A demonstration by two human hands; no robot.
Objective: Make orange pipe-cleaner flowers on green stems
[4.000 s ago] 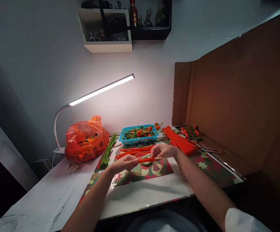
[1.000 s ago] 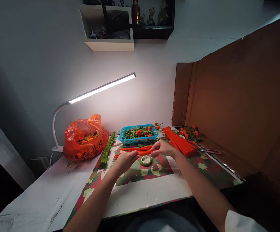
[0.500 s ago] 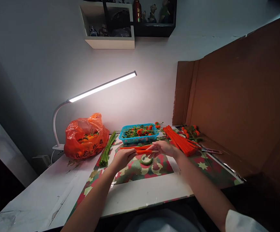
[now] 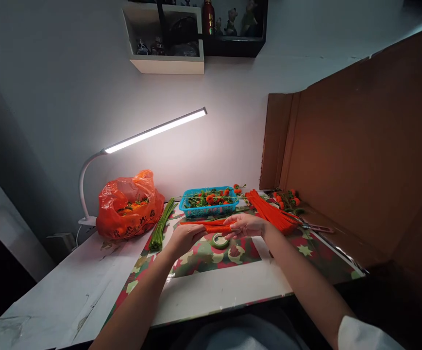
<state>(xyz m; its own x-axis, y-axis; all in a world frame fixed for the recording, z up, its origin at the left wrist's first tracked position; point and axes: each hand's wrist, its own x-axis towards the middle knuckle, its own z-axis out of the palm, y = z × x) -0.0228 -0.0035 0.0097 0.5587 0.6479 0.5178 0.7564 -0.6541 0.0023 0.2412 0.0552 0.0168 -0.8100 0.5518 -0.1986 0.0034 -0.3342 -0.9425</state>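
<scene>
Both hands are raised over the middle of the table, around an orange pipe cleaner (image 4: 218, 229) that looks coiled along a thin rod. My left hand (image 4: 188, 237) pinches its left end, fingers closed. At its right end, my right hand (image 4: 246, 225) grips with thumb and fingertips, the other fingers bent. More loose orange pipe cleaners (image 4: 192, 223) lie just behind. Below the hands, a roll of green tape (image 4: 219, 241) lies flat on the patterned mat (image 4: 214, 260). A large bundle of orange pipe cleaners (image 4: 271, 214) rests right of my right hand.
A blue basket (image 4: 207, 210) of orange flowers stands at the back. Left of it are green stems (image 4: 161, 226) and an orange plastic bag (image 4: 130, 209). Scissors (image 4: 318, 227) and more flowers (image 4: 287, 198) lie right, near a cardboard wall (image 4: 360, 160). A lamp (image 4: 156, 131) glows above.
My right hand has shifted slightly and its fingers have closed farther over the right end of the coil, covering the pale rod tip. My left hand has hardly moved.
</scene>
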